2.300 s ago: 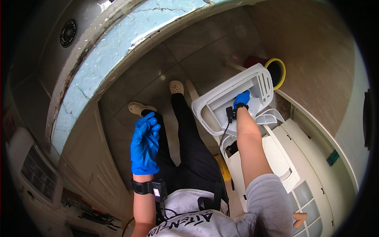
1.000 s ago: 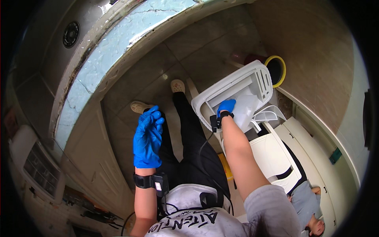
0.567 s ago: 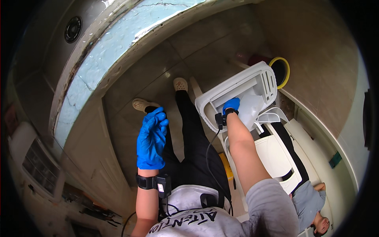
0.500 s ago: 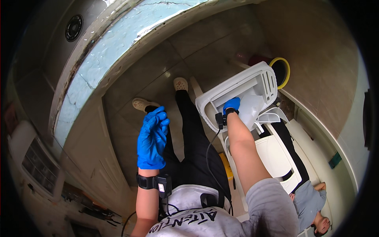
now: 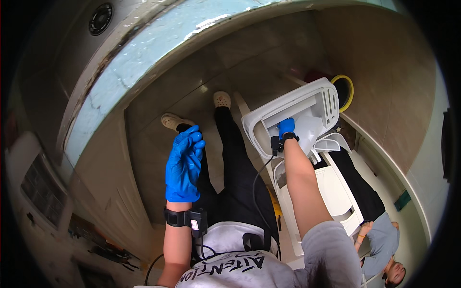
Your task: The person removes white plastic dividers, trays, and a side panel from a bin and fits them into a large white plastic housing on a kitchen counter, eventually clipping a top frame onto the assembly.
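My left hand (image 5: 184, 163), in a blue glove, is raised in front of my legs with its fingers curled loosely together; nothing shows in it. To the right, my right hand (image 5: 286, 126), also gloved in blue, reaches into a tilted white plastic rack-like container (image 5: 261, 117) with slots in one end. Its fingers are bent closed, and what they grip, if anything, is hidden. Beside that hand inside the container lies a translucent white plastic piece (image 5: 307, 129). Both wrists wear black straps with small devices.
A white plastic stand (image 5: 331, 189) is under and behind the container. A yellow-rimmed bucket (image 5: 346, 93) is beyond it. A wet light-blue counter edge (image 5: 129, 72) curves across the far left. Another person (image 5: 382, 237) is at the lower right.
My right hand and the white container have shifted slightly right in view. My left hand keeps its curled pose. The other person's arm has moved, and a hand shows near the stand.
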`<state>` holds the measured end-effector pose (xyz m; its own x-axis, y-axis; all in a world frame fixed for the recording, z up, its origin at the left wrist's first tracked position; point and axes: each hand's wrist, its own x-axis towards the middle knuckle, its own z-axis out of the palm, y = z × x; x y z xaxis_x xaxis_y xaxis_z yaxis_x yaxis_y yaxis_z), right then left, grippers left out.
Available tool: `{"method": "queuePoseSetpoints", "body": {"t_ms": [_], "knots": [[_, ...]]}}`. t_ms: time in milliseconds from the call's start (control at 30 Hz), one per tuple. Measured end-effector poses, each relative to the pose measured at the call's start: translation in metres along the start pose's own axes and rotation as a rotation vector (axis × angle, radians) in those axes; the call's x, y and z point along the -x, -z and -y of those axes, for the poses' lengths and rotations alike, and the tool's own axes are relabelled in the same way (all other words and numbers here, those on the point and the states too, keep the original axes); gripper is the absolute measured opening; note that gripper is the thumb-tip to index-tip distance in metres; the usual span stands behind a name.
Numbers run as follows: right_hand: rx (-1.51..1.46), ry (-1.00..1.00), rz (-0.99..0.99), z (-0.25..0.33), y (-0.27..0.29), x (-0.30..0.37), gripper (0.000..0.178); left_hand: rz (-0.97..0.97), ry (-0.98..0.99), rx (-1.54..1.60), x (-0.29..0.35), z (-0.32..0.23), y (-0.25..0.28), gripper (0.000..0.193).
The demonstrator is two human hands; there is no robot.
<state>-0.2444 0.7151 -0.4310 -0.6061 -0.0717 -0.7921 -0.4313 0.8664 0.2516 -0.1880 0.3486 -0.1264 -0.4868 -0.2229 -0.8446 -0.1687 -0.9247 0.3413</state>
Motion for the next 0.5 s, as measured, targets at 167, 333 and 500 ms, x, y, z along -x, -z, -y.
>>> {"method": "queuePoseSetpoints", "body": {"t_ms": [167, 333, 500], "knots": [[-0.442, 0.268, 0.210, -0.031, 0.098, 0.034, 0.016, 0.085, -0.073, 0.077, 0.014, -0.025, -0.001, 0.032], [-1.072, 0.264, -0.062, -0.062, 0.199, 0.089, 0.012, 0.221, -0.200, 0.138, 0.041, -0.066, -0.008, 0.033], [-1.415, 0.510, -0.606, -0.005, 0.471, 0.289, 0.022, 0.273, -0.372, 0.220, 0.082, -0.112, 0.031, 0.035]]}}
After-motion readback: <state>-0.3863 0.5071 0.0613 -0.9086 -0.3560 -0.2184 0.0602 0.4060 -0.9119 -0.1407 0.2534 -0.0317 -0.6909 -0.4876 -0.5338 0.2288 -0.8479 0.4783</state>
